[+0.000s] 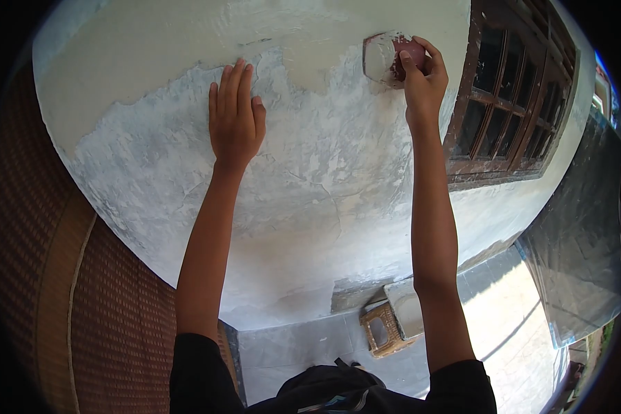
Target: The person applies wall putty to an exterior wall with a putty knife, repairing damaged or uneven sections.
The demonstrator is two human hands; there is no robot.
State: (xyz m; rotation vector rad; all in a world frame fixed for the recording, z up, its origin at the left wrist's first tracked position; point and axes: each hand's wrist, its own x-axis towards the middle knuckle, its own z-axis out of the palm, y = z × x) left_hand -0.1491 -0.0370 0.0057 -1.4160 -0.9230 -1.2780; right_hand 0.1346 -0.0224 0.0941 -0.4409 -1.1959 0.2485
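My right hand (426, 77) grips a maroon putty scraper (381, 58), its face smeared with pale putty, against the upper right of the wall beside the window. The thumb lies on the near side and the fingers curl round its right edge. My left hand (236, 119) rests on the wall (303, 207) with fingers stretched out, holding nothing. Around and above both hands, a smooth cream coat of putty (165, 62) covers the top of the wall. Below it, the surface is patchy white and grey, with fine cracks.
A brown wooden window (507, 96) with several panes is at the right. Woven brown panels (124, 303) stand along the left. On the tiled floor (293, 352) below sit a tan stool (383, 331) and a pale board or tray (406, 307). Dark sheeting (576, 255) hangs at the right.
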